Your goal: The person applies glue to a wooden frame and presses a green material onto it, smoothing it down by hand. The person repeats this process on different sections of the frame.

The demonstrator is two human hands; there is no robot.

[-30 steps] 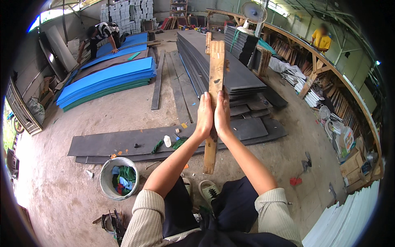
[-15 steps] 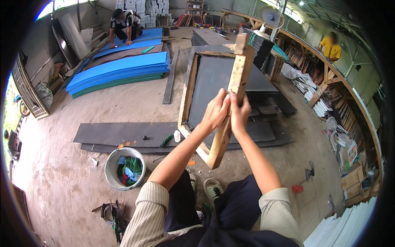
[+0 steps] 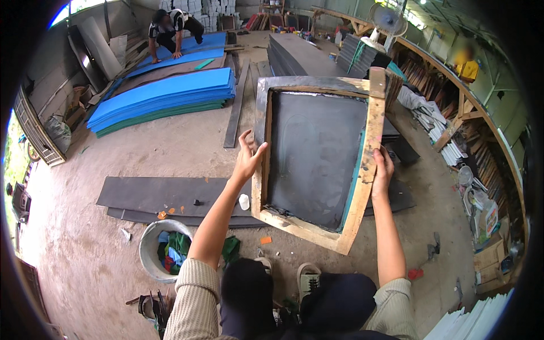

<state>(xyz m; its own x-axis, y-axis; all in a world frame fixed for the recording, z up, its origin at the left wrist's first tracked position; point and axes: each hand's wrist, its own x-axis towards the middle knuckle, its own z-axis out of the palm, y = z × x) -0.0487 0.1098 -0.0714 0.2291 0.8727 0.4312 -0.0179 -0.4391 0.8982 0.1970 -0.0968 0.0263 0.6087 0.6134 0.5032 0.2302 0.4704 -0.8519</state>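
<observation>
A wooden screen-printing frame (image 3: 357, 215) with a dark, smudged sheet stretched inside it is held up before me, its inner face toward me. My right hand (image 3: 382, 173) is closed on the right rail, thumb at its front and fingers along the outer side. At the left rail is my left hand (image 3: 248, 158), open, its fingers apart and raised. Its thumb reaches the rail's edge; whether it presses on it I cannot tell. Beneath the frame, long dark grey sheets (image 3: 153, 192) lie on the floor, partly hidden, with a small white bottle (image 3: 244, 202) on them.
A grey bucket of coloured scraps (image 3: 148, 249) stands at the lower left. Farther off lie stacked blue sheets (image 3: 164, 93), where a person (image 3: 170, 34) crouches. Dark stacked sheets (image 3: 300, 54) and a fan (image 3: 388, 21) stand beyond. Another person (image 3: 467, 68) is at the far right.
The frame has turned from nearly edge-on to face me and shifted right. My left hand has come off the near rail to the opposite side; my right hand has moved right with its rail.
</observation>
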